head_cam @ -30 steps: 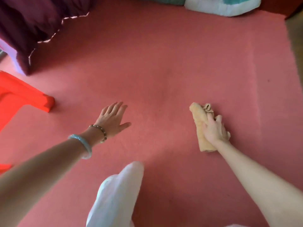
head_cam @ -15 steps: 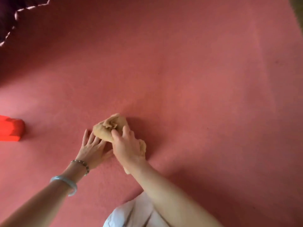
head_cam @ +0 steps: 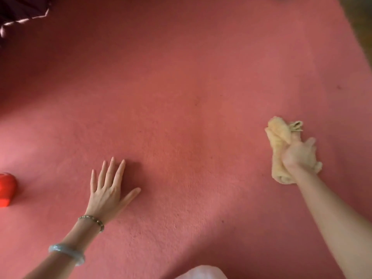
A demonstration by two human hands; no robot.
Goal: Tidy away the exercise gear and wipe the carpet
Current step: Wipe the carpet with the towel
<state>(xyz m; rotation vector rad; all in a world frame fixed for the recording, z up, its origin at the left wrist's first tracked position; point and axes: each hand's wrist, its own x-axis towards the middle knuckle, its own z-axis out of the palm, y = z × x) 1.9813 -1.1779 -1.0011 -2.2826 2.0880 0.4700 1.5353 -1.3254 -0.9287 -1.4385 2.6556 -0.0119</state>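
Yellowish terry cloth (head_cam: 278,137), bunched into a loose wad, lay on the red carpet (head_cam: 191,77), well to the right of the left hand (head_cam: 106,190). The right hand (head_cam: 300,156) sat on its near half, fingers curled into the folds and gripping it, though blur hid the fingertips. The left hand was flat on the pile, fingers straight and spread, holding nothing. A red plastic object (head_cam: 6,190) stood left of that hand. The cloth looked soft, light and limp, likely to unroll if pinched by a corner; a palm-over hold on the bunched middle seemed best.
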